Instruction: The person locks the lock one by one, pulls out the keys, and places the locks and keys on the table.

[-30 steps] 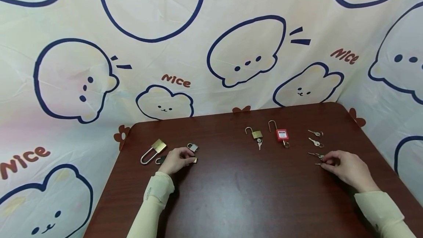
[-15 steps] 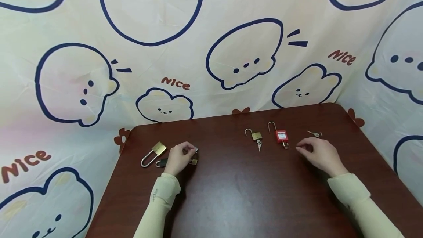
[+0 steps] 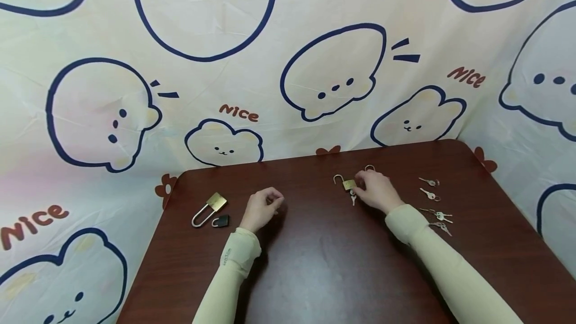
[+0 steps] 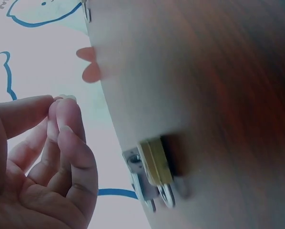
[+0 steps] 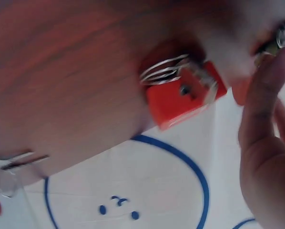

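**Small brass padlock with raised steel shackle** (image 3: 349, 184), shown lying flat on the dark reddish wooden table (image 3: 315, 264), toward its far edge, with a silver key (image 3: 353, 197) hanging from its keyhole.

- **Handling:** The padlock was judged rigid, smooth and dense for its bulk, and not fragile. Its flat brass sides were judged the surest hold, since the thin shackle and loose key would swing or slip.
- **Right hand** (image 3: 377, 192): It was seen just right of the padlock, with its fingertips at the body. It was laid over a red plastic-bodied padlock (image 5: 183, 98). Whether the fingers were closed on the brass body could not be told.
- **Left hand** (image 3: 262, 209): It was held well apart, left of centre, with thumb and forefinger drawn together. Whether anything was pinched between them could not be told. A pair of small padlocks, one silver and one brass (image 4: 151, 169), was shown on the table beside it.
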The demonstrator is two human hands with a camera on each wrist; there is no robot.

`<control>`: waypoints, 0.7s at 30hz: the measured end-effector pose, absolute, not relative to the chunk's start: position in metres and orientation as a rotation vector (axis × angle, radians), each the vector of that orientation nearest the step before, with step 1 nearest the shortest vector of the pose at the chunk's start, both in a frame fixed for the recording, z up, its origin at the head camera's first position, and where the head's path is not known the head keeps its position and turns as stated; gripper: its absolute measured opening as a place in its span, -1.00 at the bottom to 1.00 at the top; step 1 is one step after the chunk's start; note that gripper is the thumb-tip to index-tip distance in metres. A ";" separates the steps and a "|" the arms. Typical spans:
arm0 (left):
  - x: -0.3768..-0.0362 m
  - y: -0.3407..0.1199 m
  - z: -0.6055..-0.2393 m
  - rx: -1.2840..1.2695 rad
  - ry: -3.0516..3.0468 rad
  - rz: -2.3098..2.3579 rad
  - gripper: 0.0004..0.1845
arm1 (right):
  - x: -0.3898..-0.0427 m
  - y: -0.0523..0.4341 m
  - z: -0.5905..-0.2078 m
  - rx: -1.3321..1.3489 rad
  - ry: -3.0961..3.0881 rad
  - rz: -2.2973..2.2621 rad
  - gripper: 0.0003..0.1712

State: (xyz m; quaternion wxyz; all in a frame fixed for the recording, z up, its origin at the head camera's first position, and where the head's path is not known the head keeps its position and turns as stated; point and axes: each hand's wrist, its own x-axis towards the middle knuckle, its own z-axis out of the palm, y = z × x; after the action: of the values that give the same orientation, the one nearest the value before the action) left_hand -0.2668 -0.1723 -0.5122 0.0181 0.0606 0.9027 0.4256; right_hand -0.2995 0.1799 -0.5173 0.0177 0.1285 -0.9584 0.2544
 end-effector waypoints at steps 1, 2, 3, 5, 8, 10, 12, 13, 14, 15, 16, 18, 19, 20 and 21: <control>-0.267 -0.171 -0.512 0.193 2.798 1.321 -0.93 | -0.303 0.175 -0.518 0.397 -2.998 0.763 -0.53; -0.267 -0.170 -0.512 0.199 2.795 1.320 -0.92 | -0.306 0.171 -0.519 0.394 -3.017 0.734 -0.49; -0.267 -0.169 -0.512 0.201 2.794 1.321 -0.92 | -0.309 0.168 -0.520 0.391 -3.033 0.710 -0.46; -0.268 -0.167 -0.511 0.205 2.795 1.326 -0.92 | -0.314 0.161 -0.523 0.400 -3.055 0.664 -0.41; -0.268 -0.164 -0.512 0.213 2.793 1.342 -0.93 | -0.319 0.153 -0.526 0.419 -3.069 0.584 -0.42; -0.269 -0.162 -0.512 0.224 2.784 1.346 -0.93 | -0.320 0.149 -0.528 0.433 -3.066 0.537 -0.47; -0.269 -0.159 -0.513 0.240 2.772 1.345 -0.92 | -0.319 0.145 -0.529 0.445 -3.055 0.503 -0.53; -0.268 -0.158 -0.512 0.248 2.768 1.339 -0.92 | -0.318 0.144 -0.529 0.450 -3.048 0.496 -0.58; -0.268 -0.157 -0.512 0.251 2.765 1.335 -0.91 | -0.317 0.143 -0.529 0.451 -3.042 0.498 -0.60; -0.268 -0.155 -0.511 0.260 2.764 1.331 -0.91 | -0.315 0.142 -0.529 0.455 -3.036 0.500 -0.62; -0.267 -0.154 -0.511 0.268 2.759 1.333 -0.90 | -0.314 0.141 -0.528 0.459 -3.031 0.511 -0.64; -0.266 -0.152 -0.510 0.281 2.751 1.339 -0.90 | -0.309 0.139 -0.526 0.461 -3.023 0.549 -0.65; -0.265 -0.151 -0.509 0.286 2.746 1.346 -0.90 | -0.307 0.138 -0.525 0.464 -3.015 0.578 -0.65; -0.265 -0.150 -0.508 0.295 2.741 1.356 -0.91 | -0.304 0.137 -0.523 0.471 -3.004 0.615 -0.65; -0.264 -0.149 -0.508 0.306 2.736 1.364 -0.91 | -0.301 0.137 -0.521 0.478 -2.993 0.653 -0.65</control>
State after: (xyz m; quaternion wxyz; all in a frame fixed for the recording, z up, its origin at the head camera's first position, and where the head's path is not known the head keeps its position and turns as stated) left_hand -0.2640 -0.1487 -0.5078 0.0347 0.0997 0.8899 0.4438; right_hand -0.3010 0.1365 -0.5214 0.0206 0.1542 -0.9651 0.2105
